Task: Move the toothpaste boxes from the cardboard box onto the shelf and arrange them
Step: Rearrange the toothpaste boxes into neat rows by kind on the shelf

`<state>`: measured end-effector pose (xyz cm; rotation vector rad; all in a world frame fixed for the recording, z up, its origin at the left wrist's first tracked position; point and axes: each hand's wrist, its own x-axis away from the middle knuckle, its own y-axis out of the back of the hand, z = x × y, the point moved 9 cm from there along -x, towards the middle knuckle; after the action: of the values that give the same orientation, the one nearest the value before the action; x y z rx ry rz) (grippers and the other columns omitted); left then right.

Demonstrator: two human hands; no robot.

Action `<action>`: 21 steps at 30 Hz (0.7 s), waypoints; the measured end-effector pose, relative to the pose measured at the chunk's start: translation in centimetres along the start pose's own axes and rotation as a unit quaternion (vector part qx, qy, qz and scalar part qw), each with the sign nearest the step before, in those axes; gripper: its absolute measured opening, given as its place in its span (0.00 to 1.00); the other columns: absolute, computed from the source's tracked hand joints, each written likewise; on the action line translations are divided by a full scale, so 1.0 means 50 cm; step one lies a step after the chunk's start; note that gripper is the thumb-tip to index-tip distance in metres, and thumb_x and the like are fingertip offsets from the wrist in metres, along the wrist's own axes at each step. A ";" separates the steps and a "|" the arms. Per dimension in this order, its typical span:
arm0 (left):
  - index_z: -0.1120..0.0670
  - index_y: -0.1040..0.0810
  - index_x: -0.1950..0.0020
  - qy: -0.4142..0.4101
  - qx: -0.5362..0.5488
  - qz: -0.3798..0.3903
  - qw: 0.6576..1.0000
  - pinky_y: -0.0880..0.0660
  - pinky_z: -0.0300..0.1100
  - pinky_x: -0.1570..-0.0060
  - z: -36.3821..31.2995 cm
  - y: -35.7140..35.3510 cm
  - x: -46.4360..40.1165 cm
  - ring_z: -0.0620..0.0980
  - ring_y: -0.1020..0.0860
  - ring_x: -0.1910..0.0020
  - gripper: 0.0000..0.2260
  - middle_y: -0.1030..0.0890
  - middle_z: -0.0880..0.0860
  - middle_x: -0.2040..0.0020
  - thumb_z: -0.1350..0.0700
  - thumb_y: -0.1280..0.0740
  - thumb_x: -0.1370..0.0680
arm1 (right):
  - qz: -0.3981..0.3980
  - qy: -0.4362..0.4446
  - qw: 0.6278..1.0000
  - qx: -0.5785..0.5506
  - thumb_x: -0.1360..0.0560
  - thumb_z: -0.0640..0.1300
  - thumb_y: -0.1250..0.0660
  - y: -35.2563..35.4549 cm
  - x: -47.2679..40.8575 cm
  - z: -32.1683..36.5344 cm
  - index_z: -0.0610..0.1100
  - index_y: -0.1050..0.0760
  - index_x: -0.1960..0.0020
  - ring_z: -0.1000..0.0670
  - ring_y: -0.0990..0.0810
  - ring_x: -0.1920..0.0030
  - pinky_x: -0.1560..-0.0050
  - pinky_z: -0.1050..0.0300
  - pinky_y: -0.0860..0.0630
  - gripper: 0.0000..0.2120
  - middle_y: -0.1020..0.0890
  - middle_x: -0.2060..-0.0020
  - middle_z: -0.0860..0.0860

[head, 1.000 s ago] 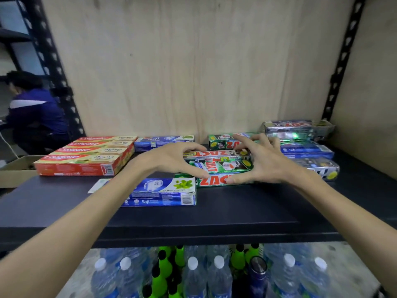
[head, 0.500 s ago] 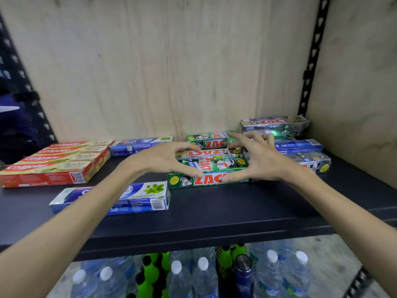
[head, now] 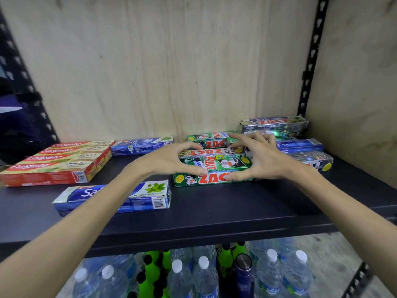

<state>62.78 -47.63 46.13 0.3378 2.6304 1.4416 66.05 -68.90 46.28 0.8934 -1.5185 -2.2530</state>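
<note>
Plywood backs a dark shelf (head: 214, 209) where both hands meet over a cluster of green Zact boxes (head: 217, 166). Left hand (head: 171, 162) curves round the cluster's left side, thumb tip on the front box (head: 202, 179) and fingers arched over the rear ones. Right hand (head: 257, 162) mirrors it on the right side, thumb pressed to the front box's face, fingers spread across the back boxes. Together they cup the cluster between them, each with fingers bent against the cardboard. The boxes lie flat, stacked unevenly, with one tilted on top.

Just beyond the right hand lie silver and blue boxes (head: 300, 145), one silver box (head: 274, 125) raised at the back against the wall. Under the left forearm a blue Safi box (head: 150, 196) lies flat near the shelf's front edge. Beyond the left hand, another blue box (head: 141, 144) sits by the wall, and farther left a row of red Colgate boxes (head: 55, 162) lies side by side.

Below the shelf stand water bottles (head: 204, 276) with white caps and green bottles (head: 150, 274).
</note>
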 end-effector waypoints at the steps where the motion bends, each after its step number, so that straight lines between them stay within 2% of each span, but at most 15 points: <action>1: 0.33 0.31 0.28 -0.004 0.003 0.003 1.000 0.26 0.47 0.33 0.000 -0.001 0.004 0.42 0.24 0.35 0.33 0.26 0.37 0.31 0.32 0.25 0.31 | 0.001 -0.002 1.000 0.003 0.39 0.77 0.29 0.002 0.004 0.006 0.59 0.48 0.20 0.54 0.42 0.30 0.31 0.49 0.48 0.56 0.26 0.30 0.62; 4: 0.33 0.32 0.26 -0.023 0.035 -0.008 0.999 0.28 0.46 0.31 0.012 0.017 0.035 0.41 0.27 0.31 0.34 0.28 0.36 0.29 0.30 0.28 0.30 | -0.020 -0.016 1.000 0.013 0.35 0.74 0.29 0.018 0.023 0.034 0.61 0.45 0.20 0.58 0.47 0.33 0.31 0.51 0.47 0.50 0.33 0.34 0.62; 6: 0.36 0.29 0.27 -0.032 0.025 -0.062 0.997 0.28 0.45 0.31 0.040 0.063 0.079 0.39 0.27 0.31 0.30 0.26 0.35 0.30 0.32 0.31 0.28 | -0.073 0.019 0.997 0.008 0.33 0.77 0.34 0.026 0.035 0.078 0.61 0.42 0.21 0.57 0.45 0.32 0.31 0.49 0.45 0.45 0.31 0.34 0.61; 8: 0.40 0.22 0.33 -0.039 0.001 -0.123 0.992 0.26 0.45 0.33 0.078 0.118 0.140 0.35 0.24 0.36 0.21 0.20 0.36 0.37 0.37 0.31 0.25 | -0.089 0.055 0.994 -0.030 0.34 0.79 0.38 0.016 0.043 0.133 0.62 0.38 0.23 0.56 0.40 0.30 0.31 0.53 0.45 0.44 0.27 0.35 0.65; 11: 0.42 0.17 0.42 -0.030 -0.038 -0.151 0.987 0.25 0.43 0.43 0.142 0.174 0.249 0.37 0.20 0.45 0.11 0.15 0.39 0.46 0.42 0.29 0.23 | -0.055 0.109 0.988 -0.099 0.34 0.77 0.33 -0.027 0.044 0.232 0.64 0.38 0.24 0.59 0.35 0.32 0.31 0.57 0.46 0.42 0.23 0.40 0.70; 12: 0.43 0.16 0.43 -0.026 -0.046 -0.146 0.988 0.25 0.43 0.45 0.164 0.182 0.282 0.39 0.19 0.46 0.12 0.15 0.40 0.47 0.42 0.28 0.24 | -0.054 0.127 0.984 -0.114 0.34 0.76 0.32 -0.039 0.044 0.262 0.64 0.37 0.24 0.60 0.35 0.31 0.31 0.59 0.47 0.42 0.23 0.40 0.70; 14: 0.42 0.17 0.41 -0.020 -0.047 -0.136 0.989 0.25 0.41 0.42 0.200 0.184 0.337 0.42 0.19 0.43 0.18 0.15 0.40 0.44 0.39 0.25 0.28 | -0.065 0.148 0.978 -0.133 0.34 0.75 0.30 -0.059 0.041 0.307 0.64 0.36 0.25 0.61 0.34 0.30 0.32 0.62 0.48 0.41 0.22 0.40 0.70; 17: 0.42 0.19 0.35 -0.011 -0.024 -0.133 0.991 0.27 0.36 0.37 0.240 0.179 0.390 0.40 0.21 0.37 0.28 0.17 0.40 0.40 0.39 0.20 0.33 | -0.078 0.151 0.975 -0.143 0.34 0.73 0.29 -0.085 0.025 0.340 0.64 0.33 0.28 0.60 0.32 0.32 0.32 0.57 0.45 0.37 0.21 0.42 0.69; 21: 0.41 0.21 0.34 -0.017 -0.030 -0.161 0.986 0.27 0.36 0.37 0.247 0.181 0.402 0.40 0.22 0.38 0.28 0.18 0.41 0.41 0.45 0.19 0.32 | -0.069 0.139 0.974 -0.162 0.33 0.66 0.25 -0.096 0.002 0.342 0.64 0.30 0.31 0.61 0.29 0.34 0.33 0.63 0.48 0.33 0.19 0.46 0.69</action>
<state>47.19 -27.77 47.08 -0.0672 2.4659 1.3872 55.69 -54.44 46.26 1.1791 -0.9603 -2.2633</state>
